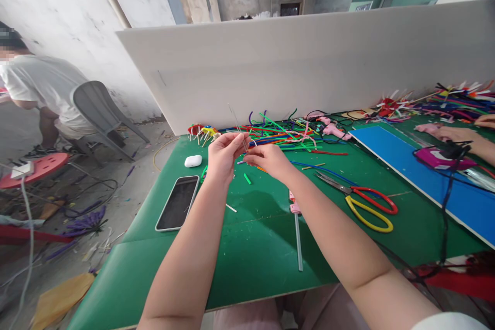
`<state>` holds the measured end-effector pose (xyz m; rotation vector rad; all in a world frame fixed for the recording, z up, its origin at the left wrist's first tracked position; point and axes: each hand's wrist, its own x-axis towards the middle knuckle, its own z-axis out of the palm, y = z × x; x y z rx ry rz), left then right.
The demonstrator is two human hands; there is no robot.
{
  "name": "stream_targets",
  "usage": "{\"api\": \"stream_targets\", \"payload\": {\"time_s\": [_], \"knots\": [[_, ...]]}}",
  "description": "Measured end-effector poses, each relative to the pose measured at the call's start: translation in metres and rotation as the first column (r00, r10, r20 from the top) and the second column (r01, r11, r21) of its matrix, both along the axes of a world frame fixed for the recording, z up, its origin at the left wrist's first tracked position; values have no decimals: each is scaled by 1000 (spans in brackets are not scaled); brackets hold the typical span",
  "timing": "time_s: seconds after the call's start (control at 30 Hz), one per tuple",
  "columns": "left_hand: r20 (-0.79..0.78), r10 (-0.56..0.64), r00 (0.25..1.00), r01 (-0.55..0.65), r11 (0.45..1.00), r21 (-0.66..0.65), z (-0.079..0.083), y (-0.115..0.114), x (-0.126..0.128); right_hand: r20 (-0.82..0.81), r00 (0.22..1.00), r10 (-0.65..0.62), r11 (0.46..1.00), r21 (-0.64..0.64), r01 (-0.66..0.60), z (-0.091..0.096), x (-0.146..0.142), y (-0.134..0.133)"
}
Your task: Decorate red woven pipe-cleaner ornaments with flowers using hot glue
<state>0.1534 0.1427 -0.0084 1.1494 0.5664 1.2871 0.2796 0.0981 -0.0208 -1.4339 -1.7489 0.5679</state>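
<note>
My left hand (226,153) is raised over the table with thumb and fingers pinched on a thin, pale strand (233,115) that sticks up above the fingertips. Close beside it, my right hand (270,159) pinches the lower part of what looks like the same strand. A short white curved end shows between the hands; the strand's exact kind is too fine to make out. Below my right forearm lies a pink glue gun (294,202), partly hidden, with a translucent glue stick (298,242) in line with it. Behind the hands is a pile of coloured pipe cleaners (278,136).
Scissors (358,196) with red and yellow handles lie right. A phone (178,203) and white earphone case (193,161) lie left. A blue board (421,175), cables and a co-worker's hand (456,134) on a pink glue gun are farther right. A white partition (270,67) stands behind.
</note>
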Motion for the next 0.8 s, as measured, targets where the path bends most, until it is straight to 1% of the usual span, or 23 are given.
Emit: {"api": "stream_targets", "payload": {"time_s": [0.1, 0.2, 0.27, 0.37, 0.47, 0.6, 0.7, 0.8], "knots": [[-16, 40, 999, -39, 999, 25, -1, 2, -1, 162, 987, 20, 999, -47, -13, 2, 1, -2], [-39, 62, 997, -61, 997, 42, -1, 2, -1, 325, 942, 86, 988, -150, -38, -1, -1, -2], [-56, 67, 996, -64, 997, 52, -1, 1, -1, 426, 893, 144, 967, -251, -37, -5, -2, -1], [-82, 60, 995, -55, 996, 63, 1, -1, -1, 532, 812, 240, 915, -403, -7, -12, -2, 1], [-108, 43, 993, -36, 997, 67, 2, -2, 0, 590, 741, 320, 862, -506, 31, -16, -1, 0], [-134, 34, 990, -25, 997, 66, 4, -3, 0, 644, 670, 370, 806, -581, 114, -13, -2, -4], [-143, 31, 989, -21, 997, 71, 4, -4, 0, 655, 647, 390, 782, -607, 143, -10, -4, -6], [-146, 26, 989, -15, 997, 73, 4, -4, -1, 660, 635, 401, 775, -614, 148, -9, -5, -7]]}}
